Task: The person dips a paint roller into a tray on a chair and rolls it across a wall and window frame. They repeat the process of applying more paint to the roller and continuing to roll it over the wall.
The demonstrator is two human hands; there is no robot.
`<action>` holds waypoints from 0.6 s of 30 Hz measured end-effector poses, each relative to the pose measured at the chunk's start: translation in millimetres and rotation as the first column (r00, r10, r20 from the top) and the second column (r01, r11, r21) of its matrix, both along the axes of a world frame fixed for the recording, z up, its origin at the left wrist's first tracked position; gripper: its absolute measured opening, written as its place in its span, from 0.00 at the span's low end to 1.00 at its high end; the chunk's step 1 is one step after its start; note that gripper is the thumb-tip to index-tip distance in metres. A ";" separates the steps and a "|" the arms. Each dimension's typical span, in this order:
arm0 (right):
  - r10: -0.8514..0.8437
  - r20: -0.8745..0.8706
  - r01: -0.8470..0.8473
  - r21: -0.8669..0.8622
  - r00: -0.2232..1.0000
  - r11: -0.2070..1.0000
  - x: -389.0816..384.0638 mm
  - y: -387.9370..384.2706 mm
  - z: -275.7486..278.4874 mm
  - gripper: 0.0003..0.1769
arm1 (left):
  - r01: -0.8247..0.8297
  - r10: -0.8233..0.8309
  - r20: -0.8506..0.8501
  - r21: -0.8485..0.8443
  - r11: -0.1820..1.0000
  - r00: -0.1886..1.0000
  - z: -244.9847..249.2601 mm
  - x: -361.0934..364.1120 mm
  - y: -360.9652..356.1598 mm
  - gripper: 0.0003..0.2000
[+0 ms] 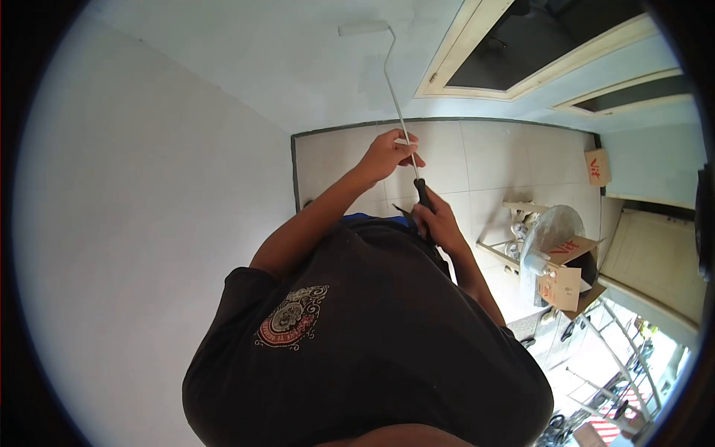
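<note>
A paint roller (pixel 392 78) with a long thin metal rod reaches up and away from me. Its pale roller sleeve (pixel 363 28) overlaps the light wall (pixel 298 56) at the top of the view. My right hand (pixel 438 222) is wrapped round the black handle (pixel 422 192), close in front of my waist. Higher up, my left hand (pixel 389 154) has its fingers closed about the metal rod, just above the handle.
Windows with cream frames (pixel 514 94) stand at the upper right. An open cardboard box (pixel 560 289) rests on a round table (pixel 550 223) to the right. Another carton (pixel 596 167) is by the far wall. Metal ladder-like frames (pixel 618 350) stand at lower right.
</note>
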State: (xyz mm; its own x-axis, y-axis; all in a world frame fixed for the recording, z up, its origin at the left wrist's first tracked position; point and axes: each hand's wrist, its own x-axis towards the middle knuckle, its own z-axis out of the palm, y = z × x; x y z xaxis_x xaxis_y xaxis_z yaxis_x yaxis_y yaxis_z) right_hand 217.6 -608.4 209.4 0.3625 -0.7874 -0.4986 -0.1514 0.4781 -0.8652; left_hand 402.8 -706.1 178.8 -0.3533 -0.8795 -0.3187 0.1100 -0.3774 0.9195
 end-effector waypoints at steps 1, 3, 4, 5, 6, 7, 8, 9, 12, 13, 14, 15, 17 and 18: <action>-0.019 -0.004 0.019 -0.003 1.000 1.000 6.1 7.6 3.3 0.27 | -0.029 0.029 0.005 0.034 0.999 1.000 0.2 2.5 0.8 0.11; -0.116 0.085 0.101 0.161 0.990 0.982 14.3 18.9 8.5 0.24 | 0.004 -0.004 0.011 0.038 0.999 1.000 -8.0 -3.1 -1.1 0.11; -0.150 0.070 0.138 0.156 0.986 0.978 15.2 22.1 2.7 0.25 | 0.030 -0.029 -0.007 0.079 0.996 1.000 -10.8 -8.4 -1.2 0.11; -0.153 0.064 0.141 0.159 0.986 0.977 16.3 22.8 2.7 0.25 | 0.052 -0.049 -0.023 0.123 0.991 0.999 -13.4 -13.4 -0.8 0.10; -0.166 -0.035 0.169 0.116 0.985 0.979 18.3 23.6 7.8 0.26 | 0.053 -0.051 -0.016 0.142 0.988 0.999 -16.1 -18.3 -1.4 0.10; -0.178 -0.133 0.189 0.072 0.975 0.979 19.3 24.7 10.8 0.27 | 0.047 -0.045 -0.020 0.150 0.987 0.999 -18.7 -22.5 1.3 0.10; -0.189 -0.128 0.201 0.088 0.974 0.976 18.1 25.5 8.8 0.28 | 0.045 -0.041 -0.028 0.147 0.988 0.999 -21.2 -26.2 3.1 0.10; -0.179 -0.130 0.191 0.088 0.975 0.978 15.5 26.0 9.2 0.28 | 0.040 -0.036 -0.036 0.141 0.989 0.999 -21.5 -28.7 3.4 0.10; -0.203 -0.053 0.206 0.067 0.978 0.976 7.3 34.3 19.2 0.27 | 0.023 -0.024 -0.148 -0.012 1.000 0.989 -16.8 -30.7 9.8 0.10; -0.209 -0.051 0.212 0.064 0.977 0.975 6.7 33.7 26.2 0.27 | 0.002 -0.029 -0.182 -0.145 0.989 0.983 -6.7 -32.2 11.4 0.10; -0.225 0.027 0.224 0.036 0.974 0.974 6.1 32.5 33.8 0.27 | -0.058 0.016 -0.237 -0.169 0.984 0.971 3.9 -34.9 14.5 0.10; -0.237 0.104 0.238 0.008 0.966 0.971 5.4 31.5 42.6 0.28 | -0.050 0.007 -0.236 -0.176 0.983 0.972 15.5 -35.8 11.9 0.10; -0.257 0.124 0.265 -0.048 0.958 0.963 11.3 27.3 63.4 0.30 | -0.143 0.034 -0.367 -0.273 0.951 0.930 37.3 -35.6 5.7 0.12; -0.228 0.108 0.242 -0.145 0.968 0.959 13.8 22.3 72.7 0.30 | -0.169 0.043 -0.373 -0.312 0.935 0.927 47.8 -35.5 0.4 0.12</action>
